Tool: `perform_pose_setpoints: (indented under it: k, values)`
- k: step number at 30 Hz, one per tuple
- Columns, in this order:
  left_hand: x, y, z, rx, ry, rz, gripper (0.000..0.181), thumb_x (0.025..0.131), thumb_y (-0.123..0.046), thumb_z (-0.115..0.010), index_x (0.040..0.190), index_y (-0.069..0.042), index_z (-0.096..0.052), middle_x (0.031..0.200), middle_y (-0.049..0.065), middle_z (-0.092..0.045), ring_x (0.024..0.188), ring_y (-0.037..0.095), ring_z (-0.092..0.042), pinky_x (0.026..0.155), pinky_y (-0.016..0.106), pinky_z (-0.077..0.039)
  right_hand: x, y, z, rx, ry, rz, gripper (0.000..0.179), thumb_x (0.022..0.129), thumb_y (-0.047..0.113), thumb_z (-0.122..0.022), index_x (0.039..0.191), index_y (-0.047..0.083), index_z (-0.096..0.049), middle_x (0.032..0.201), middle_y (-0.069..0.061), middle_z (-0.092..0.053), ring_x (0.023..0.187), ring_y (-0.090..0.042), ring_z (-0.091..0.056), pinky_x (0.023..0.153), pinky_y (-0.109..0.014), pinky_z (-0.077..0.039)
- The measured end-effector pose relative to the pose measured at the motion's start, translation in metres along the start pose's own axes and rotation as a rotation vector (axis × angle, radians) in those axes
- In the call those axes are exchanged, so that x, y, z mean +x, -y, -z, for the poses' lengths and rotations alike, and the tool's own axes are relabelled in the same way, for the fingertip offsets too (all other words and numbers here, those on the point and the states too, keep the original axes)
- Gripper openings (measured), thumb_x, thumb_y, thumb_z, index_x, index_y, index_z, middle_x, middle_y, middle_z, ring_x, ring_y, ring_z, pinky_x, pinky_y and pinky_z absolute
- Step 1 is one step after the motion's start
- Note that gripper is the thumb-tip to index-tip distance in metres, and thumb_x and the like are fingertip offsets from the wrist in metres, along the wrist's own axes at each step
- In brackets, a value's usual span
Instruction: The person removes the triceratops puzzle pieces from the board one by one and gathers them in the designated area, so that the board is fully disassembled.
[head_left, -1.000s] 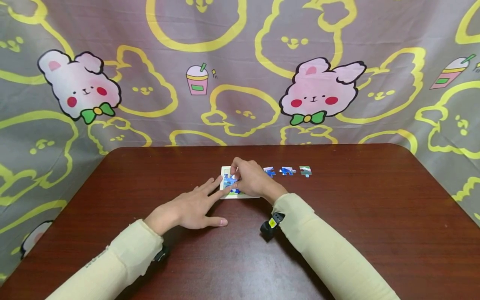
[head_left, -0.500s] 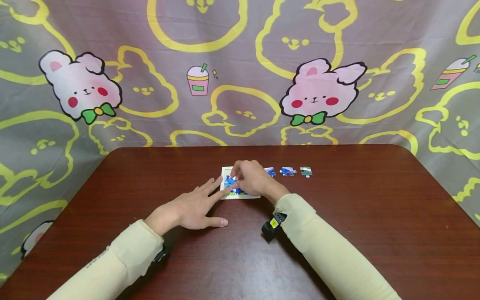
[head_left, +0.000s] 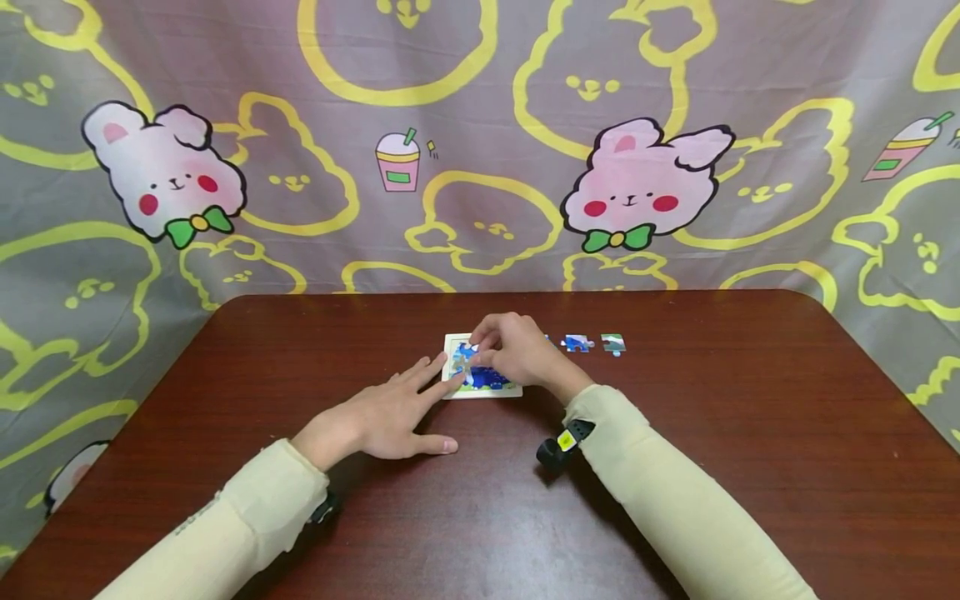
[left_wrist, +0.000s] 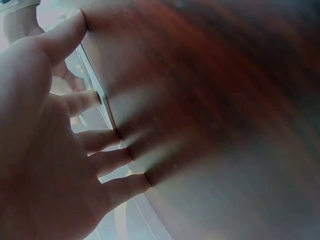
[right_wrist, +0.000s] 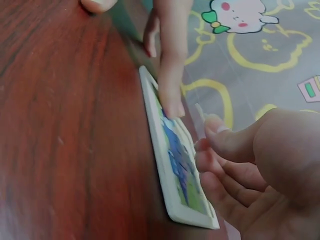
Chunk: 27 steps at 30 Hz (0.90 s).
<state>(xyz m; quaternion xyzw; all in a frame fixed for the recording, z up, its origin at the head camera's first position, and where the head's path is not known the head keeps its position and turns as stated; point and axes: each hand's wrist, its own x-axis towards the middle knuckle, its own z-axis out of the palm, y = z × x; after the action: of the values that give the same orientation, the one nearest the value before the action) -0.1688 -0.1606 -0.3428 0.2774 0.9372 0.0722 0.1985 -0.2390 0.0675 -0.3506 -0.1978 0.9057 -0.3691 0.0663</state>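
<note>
A small jigsaw puzzle in a white-framed tray lies on the table, its picture mostly blue with green along the near side. My left hand is spread palm down at the tray's left, index fingertip on the puzzle picture. Over the tray, my right hand pinches a thin puzzle piece between thumb and fingers. The right wrist view shows that piece on edge, raised above the tray. A greyish-brown gap shows in the left part of the picture. The right hand covers the tray's far right part.
Right of the tray lie loose puzzle pieces: a blue and pink one, a green and grey one, and another mostly hidden behind the right hand. Behind the brown table hangs a printed curtain.
The right hand has shifted slightly right and lifted a puzzle piece, exposing a gap in the picture and more blue at the right. The left hand has stayed in place.
</note>
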Motion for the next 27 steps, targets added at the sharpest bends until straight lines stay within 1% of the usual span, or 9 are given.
perform_pose_setpoints:
  k: [5, 12, 15, 18, 23, 27]
  values:
    - [0.000, 0.000, 0.000, -0.008, 0.003, 0.007, 0.090, 0.101, -0.065, -0.061, 0.172, -0.027, -0.020, 0.181, 0.009, 0.001, 0.167, 0.039, -0.007, 0.125, 0.070, -0.029, -0.005, -0.005, 0.014, 0.030, -0.058, 0.011, 0.018, 0.096, 0.018, -0.081, 0.110, 0.009, -0.076, 0.096, -0.006, -0.075, 0.090, -0.019, -0.068, 0.082, -0.035, -0.056]
    - [0.001, 0.000, -0.001, -0.011, -0.005, -0.002, 0.091, 0.100, -0.064, -0.061, 0.172, -0.026, -0.020, 0.181, 0.011, -0.001, 0.167, 0.040, -0.008, 0.126, 0.068, -0.028, -0.015, -0.017, 0.035, 0.024, -0.120, -0.036, 0.018, 0.094, 0.016, -0.082, 0.109, 0.009, -0.077, 0.095, -0.007, -0.069, 0.089, -0.023, -0.062, 0.073, -0.031, -0.052]
    - [0.001, -0.001, -0.001, -0.009, -0.005, 0.000, 0.091, 0.101, -0.064, -0.061, 0.172, -0.026, -0.020, 0.181, 0.011, -0.001, 0.167, 0.039, -0.008, 0.127, 0.068, -0.028, -0.020, -0.024, 0.042, 0.010, -0.130, -0.043, 0.018, 0.093, 0.016, -0.084, 0.108, 0.009, -0.077, 0.093, -0.007, -0.068, 0.086, -0.023, -0.061, 0.068, -0.031, -0.051]
    - [0.001, -0.001, -0.001, -0.008, -0.006, 0.000, 0.090, 0.101, -0.063, -0.062, 0.172, -0.025, -0.020, 0.181, 0.011, -0.001, 0.167, 0.039, -0.008, 0.128, 0.067, -0.027, -0.024, -0.035, 0.047, -0.012, -0.118, -0.038, 0.018, 0.092, 0.015, -0.085, 0.106, 0.008, -0.077, 0.091, -0.007, -0.069, 0.084, -0.022, -0.061, 0.068, -0.031, -0.050]
    - [0.000, -0.001, -0.001, -0.004, -0.007, -0.002, 0.090, 0.101, -0.062, -0.062, 0.172, -0.025, -0.019, 0.181, 0.011, 0.000, 0.168, 0.039, -0.007, 0.129, 0.065, -0.025, -0.035, -0.048, 0.055, -0.045, -0.061, -0.028, 0.016, 0.092, 0.013, -0.084, 0.106, 0.008, -0.078, 0.089, -0.006, -0.069, 0.084, -0.021, -0.061, 0.073, -0.031, -0.049]
    - [0.000, -0.002, -0.001, -0.003, -0.007, 0.000, 0.091, 0.101, -0.062, -0.062, 0.172, -0.026, -0.019, 0.181, 0.011, 0.000, 0.168, 0.038, -0.006, 0.129, 0.065, -0.025, -0.042, -0.055, 0.059, -0.079, -0.028, -0.019, 0.015, 0.092, 0.013, -0.084, 0.106, 0.008, -0.078, 0.087, -0.005, -0.068, 0.081, -0.019, -0.060, 0.072, -0.031, -0.049]
